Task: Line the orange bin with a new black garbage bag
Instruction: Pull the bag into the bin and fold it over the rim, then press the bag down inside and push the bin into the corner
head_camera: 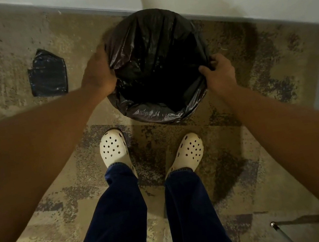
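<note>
A black garbage bag [140,39] is spread over the mouth of a round bin standing on the carpet by the wall; its plastic folds over the rim all around and hides the bin's orange body. The bag's inside is dark and open. My left hand [98,74] grips the bag's edge at the left side of the rim, slightly blurred. My right hand [218,74] pinches the bag's edge at the right side of the rim.
A folded pack of black bags [48,73] lies on the carpet to the left of the bin. A white wall with a grey skirting [253,16] runs behind and to the right. My feet in white clogs [114,148] stand just before the bin. A thin metal leg [280,231] shows bottom right.
</note>
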`<state>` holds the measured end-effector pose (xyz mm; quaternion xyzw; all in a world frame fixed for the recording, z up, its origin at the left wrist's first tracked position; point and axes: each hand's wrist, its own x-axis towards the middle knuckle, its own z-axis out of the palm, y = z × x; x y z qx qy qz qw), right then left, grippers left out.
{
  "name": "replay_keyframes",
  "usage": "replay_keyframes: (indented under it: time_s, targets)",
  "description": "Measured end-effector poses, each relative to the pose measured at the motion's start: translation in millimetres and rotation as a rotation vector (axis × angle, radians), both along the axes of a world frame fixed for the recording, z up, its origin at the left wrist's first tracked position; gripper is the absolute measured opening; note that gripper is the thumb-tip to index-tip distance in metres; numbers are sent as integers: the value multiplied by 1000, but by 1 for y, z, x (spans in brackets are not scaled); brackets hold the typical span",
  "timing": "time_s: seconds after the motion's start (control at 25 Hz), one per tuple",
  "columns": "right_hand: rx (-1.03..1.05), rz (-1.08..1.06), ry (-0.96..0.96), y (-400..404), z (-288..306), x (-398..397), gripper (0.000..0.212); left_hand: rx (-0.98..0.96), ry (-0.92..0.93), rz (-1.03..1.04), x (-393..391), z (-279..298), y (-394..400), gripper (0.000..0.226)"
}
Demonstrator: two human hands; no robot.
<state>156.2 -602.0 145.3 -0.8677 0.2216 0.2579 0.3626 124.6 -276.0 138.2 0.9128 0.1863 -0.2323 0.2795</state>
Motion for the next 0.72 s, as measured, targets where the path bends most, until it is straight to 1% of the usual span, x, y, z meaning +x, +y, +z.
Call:
replay_keyframes:
  time_s: [0.08, 0.12, 0.16, 0.2, 0.24, 0.28, 0.32, 0.36, 0.4, 0.44, 0.48, 0.56, 0.6, 0.72]
  targets:
    - [102, -38, 56, -6, 3, -2, 50, -76, 1, 50, -8, -3, 0, 73]
    - [63, -31, 28, -7, 6, -5, 57, -85, -6, 79, -12, -3, 0, 74]
    - [-63, 36, -65, -6, 10, -9, 62, -25, -54, 52, -17, -2, 0, 76]
    - [-223, 162, -215, -2, 13, -14, 60, 90, -147, -48, -21, 0, 1, 77]
    - [-356, 327, -386, 4, 16, -17, 54, 210, -262, -218, -22, 3, -1, 75]
    - [-386, 509, -517, 15, 18, -19, 45, 272, -356, -435, -19, 4, -6, 69]
    - [-315, 711, -532, 29, 17, -19, 38, 262, -384, -650, -13, 4, -14, 60]
    - [-201, 901, -441, 43, 12, -15, 34, 234, -345, -844, -5, 2, -24, 51]
    - [-123, 1073, -277, 59, 7, -11, 34, 226, -238, -1000, 1, 0, -34, 47]
    - [-131, 1224, -91, 73, 1, -9, 37, 261, -103, -1112, 5, -4, -45, 49]
    - [-236, 1380, 43, 85, -5, -7, 42, 324, 25, -1194, 8, -9, -53, 55]
    - [-542, 1665, 174, 92, -23, -4, 53, 439, 229, -1279, 13, -22, -60, 66]
    - [-657, 1725, 243, 89, -29, 0, 58, 484, 305, -1271, 15, -26, -59, 70]
    - [-896, 1702, 407, 69, -38, 13, 72, 625, 509, -1234, 17, -29, -46, 81]
